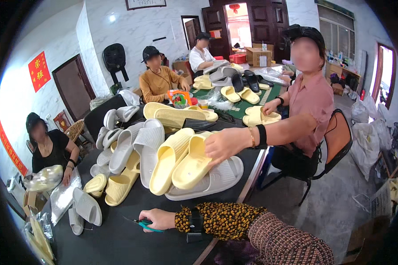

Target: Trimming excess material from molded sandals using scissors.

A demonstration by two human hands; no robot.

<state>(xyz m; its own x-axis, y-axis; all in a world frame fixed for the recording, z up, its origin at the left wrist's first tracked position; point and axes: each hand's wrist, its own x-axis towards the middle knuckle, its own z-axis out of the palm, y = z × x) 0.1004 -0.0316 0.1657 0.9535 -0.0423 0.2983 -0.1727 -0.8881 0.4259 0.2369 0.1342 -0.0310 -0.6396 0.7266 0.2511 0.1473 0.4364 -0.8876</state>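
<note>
My right hand (158, 218) is closed around a pair of small teal-handled scissors (148, 225) just above the black table (119, 247); the thin blades point left. My left hand is not in view. Beyond my right hand lies a pile of slippers: a pair of yellow slippers (166, 165) rests on top of a large grey slipper (223, 180). A co-worker's hand (227, 145) grips the right one of that yellow pair. To the left of my hand, a grey slipper (87, 207) leans beside a smaller one, and a yellow slipper (119, 187) lies behind them.
A person in a pink shirt (311, 99) sits at the right, the other hand on a yellow slipper (261, 117). Three more people sit around the tables. A green cutting mat (234, 112) carries more slippers. White sacks (365, 145) stand on the floor at right.
</note>
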